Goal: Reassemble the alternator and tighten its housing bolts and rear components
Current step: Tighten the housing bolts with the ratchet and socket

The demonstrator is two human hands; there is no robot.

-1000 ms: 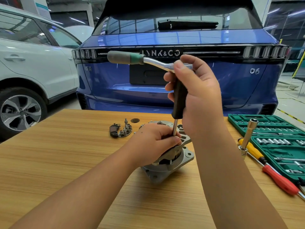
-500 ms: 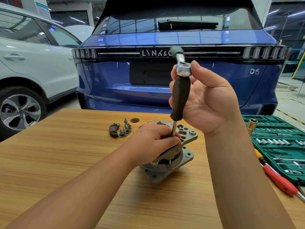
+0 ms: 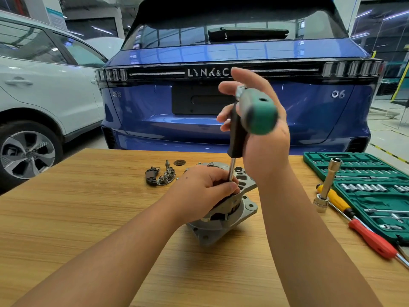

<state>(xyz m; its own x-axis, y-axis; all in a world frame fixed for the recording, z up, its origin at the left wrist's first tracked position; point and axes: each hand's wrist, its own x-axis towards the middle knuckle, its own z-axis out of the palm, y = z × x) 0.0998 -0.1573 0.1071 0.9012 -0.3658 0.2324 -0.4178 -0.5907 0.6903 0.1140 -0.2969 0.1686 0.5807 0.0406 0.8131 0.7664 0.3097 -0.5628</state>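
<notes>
Change: ratchet point(image 3: 254, 111) handle has been swung round toward the camera, at frame centre.
Right hand point(image 3: 263, 138): wrapped round the ratchet and driver.
Left hand point(image 3: 203, 191): clamped on the alternator point(image 3: 230, 213), centre of table point(image 3: 88, 207).
Meaning: housing bolt judged mid-tightening.

Bright overhead light, motion-blurred centre, wide-angle edges
</notes>
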